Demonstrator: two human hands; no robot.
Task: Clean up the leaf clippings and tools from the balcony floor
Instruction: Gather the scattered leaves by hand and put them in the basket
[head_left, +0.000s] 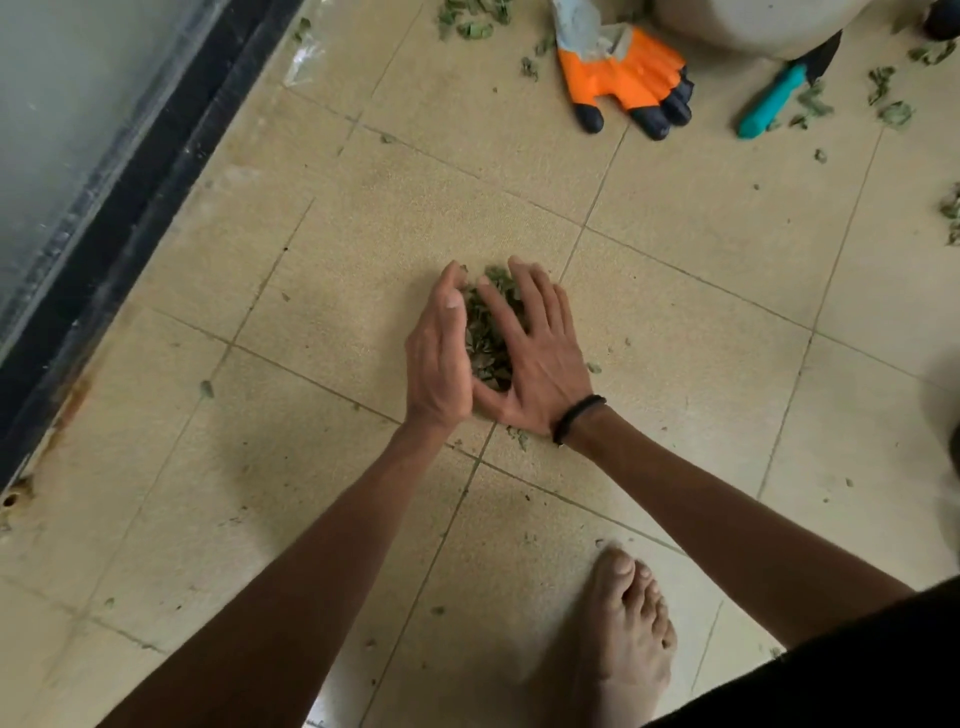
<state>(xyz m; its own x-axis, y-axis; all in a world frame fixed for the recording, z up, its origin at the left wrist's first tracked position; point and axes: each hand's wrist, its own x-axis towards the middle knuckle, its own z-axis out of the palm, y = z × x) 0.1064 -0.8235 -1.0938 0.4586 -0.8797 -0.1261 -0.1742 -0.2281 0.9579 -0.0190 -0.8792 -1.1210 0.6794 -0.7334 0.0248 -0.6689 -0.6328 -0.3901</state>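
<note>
A small heap of green leaf clippings (488, 338) lies on the beige tiled floor (675, 322) in the middle of the view. My left hand (439, 358) stands on its edge against the heap's left side, fingers straight. My right hand (540, 358) lies flat over the heap's right side with fingers spread, a black band on the wrist. The two hands meet at their heels and enclose the heap. An orange and black work glove (631, 83) lies at the top. A tool with a teal handle (774, 101) and black blade lies to its right.
Loose clippings (893, 104) are scattered at the top and right of the floor. A pale round pot (753, 21) stands at the top right. A dark door frame (130, 218) runs along the left. My bare foot (628, 623) stands at the bottom.
</note>
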